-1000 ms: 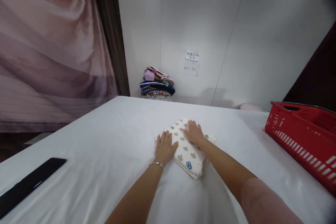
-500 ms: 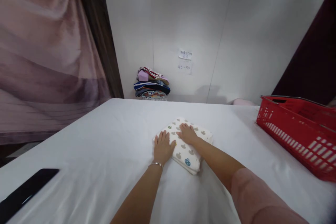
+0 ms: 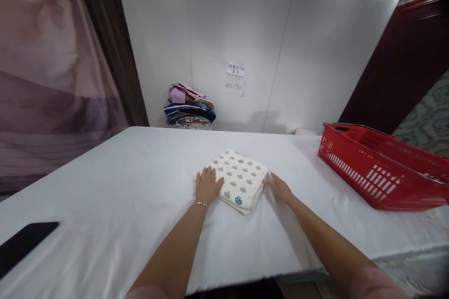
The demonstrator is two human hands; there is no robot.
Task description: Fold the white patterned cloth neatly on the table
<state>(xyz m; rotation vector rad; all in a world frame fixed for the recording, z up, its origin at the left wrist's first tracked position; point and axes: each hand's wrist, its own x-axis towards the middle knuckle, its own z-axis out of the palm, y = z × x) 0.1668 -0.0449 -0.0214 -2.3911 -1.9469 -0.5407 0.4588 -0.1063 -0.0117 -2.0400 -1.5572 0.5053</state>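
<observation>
- head view, hands: the left hand (image 3: 208, 185) lies palm down on the left part of the folded cloth (image 3: 238, 175), fingers extended and slightly parted, pressing on it without a grasp.
- head view, hands: the right hand (image 3: 280, 189) is at the right edge of the cloth, fingers extended toward it; whether the fingertips pinch the fabric cannot be told.
- head view, cloth: located between the two hands on the white-covered table (image 3: 122, 187), folded in layers into a rough square, one corner toward the wearer. white ground, grey mushroom-like print, a few green and blue motifs.
- head view, wrist: a thin bracelet (image 3: 199, 203) encircles the left wrist.
- head view, right side: a red basket (image 3: 365, 163) with slotted walls stands on the table, well apart from the cloth.
- head view, left side: a dark flat object (image 3: 26, 245) lies on the table, cut off by the frame.
- head view, background: a stack of folded fabrics (image 3: 191, 107) rises beyond the far table edge, near the pale wall (image 3: 224, 23). the lower paper note (image 3: 234, 86) on this wall reads "45-50".
</observation>
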